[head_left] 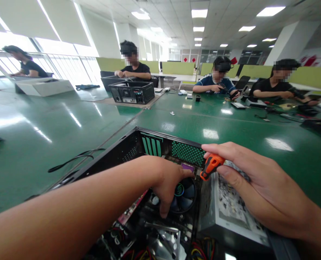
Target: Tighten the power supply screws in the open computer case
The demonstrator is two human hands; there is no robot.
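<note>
A black computer case lies opened in front of me. My left hand reaches down into it, thumb and fingers set round the near left edge of a round black cooling fan. My right hand holds a screwdriver by its orange and black handle between thumb and forefinger, above the far part of the case. Its shaft hardly shows, and I cannot tell whether its tip touches anything. Beneath that hand sits a grey metal power supply. My left arm hides part of the circuit board.
Bundled coloured cables and a shiny metal bracket fill the near end of the case. A black cord lies on the green table at left. Several people work across the table, one behind another open computer case.
</note>
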